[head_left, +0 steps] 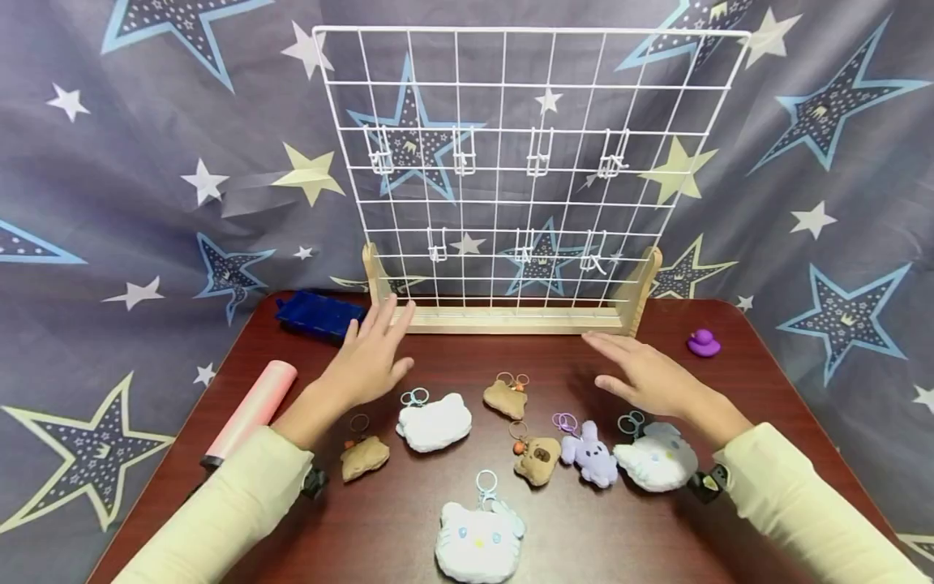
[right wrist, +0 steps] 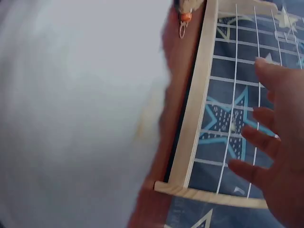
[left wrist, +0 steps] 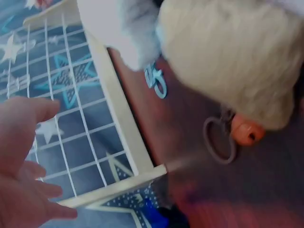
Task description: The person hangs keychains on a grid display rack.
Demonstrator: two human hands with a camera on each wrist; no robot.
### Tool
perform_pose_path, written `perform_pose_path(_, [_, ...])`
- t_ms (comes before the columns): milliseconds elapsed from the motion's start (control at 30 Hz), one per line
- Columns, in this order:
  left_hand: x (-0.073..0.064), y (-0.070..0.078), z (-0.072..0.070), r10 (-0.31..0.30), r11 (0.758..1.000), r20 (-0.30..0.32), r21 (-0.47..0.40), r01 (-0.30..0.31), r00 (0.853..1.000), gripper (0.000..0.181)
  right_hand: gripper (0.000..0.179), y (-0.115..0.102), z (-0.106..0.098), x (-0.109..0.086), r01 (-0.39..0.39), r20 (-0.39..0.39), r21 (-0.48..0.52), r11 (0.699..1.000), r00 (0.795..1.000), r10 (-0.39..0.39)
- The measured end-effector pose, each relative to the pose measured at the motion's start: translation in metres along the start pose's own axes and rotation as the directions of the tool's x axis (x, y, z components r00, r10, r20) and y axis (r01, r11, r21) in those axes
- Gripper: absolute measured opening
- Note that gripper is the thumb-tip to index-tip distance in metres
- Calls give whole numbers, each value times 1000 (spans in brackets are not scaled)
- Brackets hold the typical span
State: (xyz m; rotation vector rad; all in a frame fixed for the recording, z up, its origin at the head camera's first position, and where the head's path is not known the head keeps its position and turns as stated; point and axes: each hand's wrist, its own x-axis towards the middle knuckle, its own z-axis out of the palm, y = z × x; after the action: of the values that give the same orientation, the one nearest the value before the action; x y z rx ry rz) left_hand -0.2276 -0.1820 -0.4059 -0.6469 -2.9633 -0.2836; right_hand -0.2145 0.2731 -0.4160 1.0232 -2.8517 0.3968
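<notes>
Both hands hang above the table with nothing in them. My left hand point(head_left: 370, 357), fingers spread and straight, is above a white plush keychain point(head_left: 436, 423) and a brown plush keychain point(head_left: 365, 459). My right hand point(head_left: 649, 375) has its fingers extended, above a white-and-grey cat plush keychain point(head_left: 660, 461) and a lilac bunny plush keychain point(head_left: 591, 458). Between the hands lie a face-down brown plush point(head_left: 505, 399) and a face-up brown plush with an orange bell point(head_left: 538, 461). Nearest me is a white cat plush keychain point(head_left: 477, 545) with a pale blue ring.
A white wire grid rack point(head_left: 501, 203) on a wooden base point(head_left: 503, 320) stands at the back, with several wire hooks point(head_left: 538, 162). At left are a blue tray point(head_left: 321, 315) and a pink cylinder point(head_left: 255, 410). A purple rubber duck point(head_left: 704, 343) sits back right.
</notes>
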Motion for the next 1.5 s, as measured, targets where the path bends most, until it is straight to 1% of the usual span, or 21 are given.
perform_pose_path(67, [5, -4, -6, 1, 999, -86, -40, -4, 996, 88, 65, 5, -2, -3, -10, -18, 34, 999, 1000, 11])
perform_pose_path(133, [9, -8, -13, -10, 996, -180, -91, -7, 984, 85, 61, 10, -3, -6, -21, -27, 60, 998, 999, 23])
perform_pose_path(200, [14, -13, -17, -25, 989, -274, -146, -16, 961, 81, 58, 16, -4, -10, -24, -35, 87, 996, 999, 27])
perform_pose_path(233, [17, -15, -19, -40, 984, -312, -179, -18, 949, 79, 57, 20, -4, -13, -26, -38, 102, 994, 999, 30])
perform_pose_path(300, [22, -21, -21, -89, 969, -365, -249, -5, 927, 76, 54, 26, -3, -18, -29, -44, 121, 992, 998, 35])
perform_pose_path(333, [24, -24, -21, -115, 960, -380, -281, 4, 918, 75, 52, 29, -1, -20, -29, -45, 131, 991, 998, 35])
perform_pose_path(400, [29, -31, -21, -170, 940, -397, -339, 28, 902, 74, 50, 35, 2, -23, -28, -36, 152, 988, 999, 34])
perform_pose_path(500, [34, -40, -21, -241, 914, -381, -399, 76, 893, 75, 46, 43, 7, -28, -26, -12, 186, 982, 999, 29])
perform_pose_path(600, [42, -46, -22, -274, 895, -347, -433, 105, 897, 76, 42, 51, 11, -32, -54, 34, 229, 972, 998, 47])
perform_pose_path(633, [45, -47, -23, -282, 889, -331, -444, 115, 901, 77, 40, 53, 11, -33, -63, 49, 244, 968, 997, 53])
perform_pose_path(700, [51, -50, -25, -291, 881, -314, -457, 125, 904, 77, 37, 59, 13, -35, -77, 72, 278, 958, 996, 59])
perform_pose_path(767, [57, -51, -26, -302, 872, -305, -472, 132, 903, 77, 35, 63, 16, -37, -81, 98, 312, 947, 994, 53])
perform_pose_path(867, [64, -53, -27, -313, 865, -313, -483, 134, 896, 75, 32, 68, 21, -39, -96, 145, 375, 922, 988, 43])
perform_pose_path(1000, [70, -53, -28, -347, 856, -334, -495, 151, 876, 69, 30, 71, 29, -44, -139, 221, 437, 888, 974, 44])
perform_pose_path(1100, [72, -55, -28, -382, 844, -342, -507, 173, 859, 63, 28, 70, 33, -43, -154, 251, 459, 875, 967, 39])
perform_pose_path(1167, [72, -57, -27, -400, 834, -339, -520, 185, 851, 59, 28, 68, 34, -41, -163, 265, 467, 869, 963, 39])
perform_pose_path(1233, [73, -59, -27, -410, 827, -348, -532, 183, 843, 56, 29, 67, 34, -40, -161, 272, 467, 870, 962, 32])
perform_pose_path(1300, [75, -61, -25, -416, 825, -367, -538, 175, 832, 53, 29, 66, 35, -39, -155, 281, 463, 872, 959, 21])
perform_pose_path(1400, [77, -63, -20, -411, 830, -411, -538, 147, 814, 49, 28, 66, 36, -39, -125, 281, 442, 888, 960, -4])
perform_pose_path(1500, [77, -67, -19, -400, 837, -441, -533, 124, 803, 47, 26, 67, 38, -37, -97, 276, 424, 900, 961, -27])
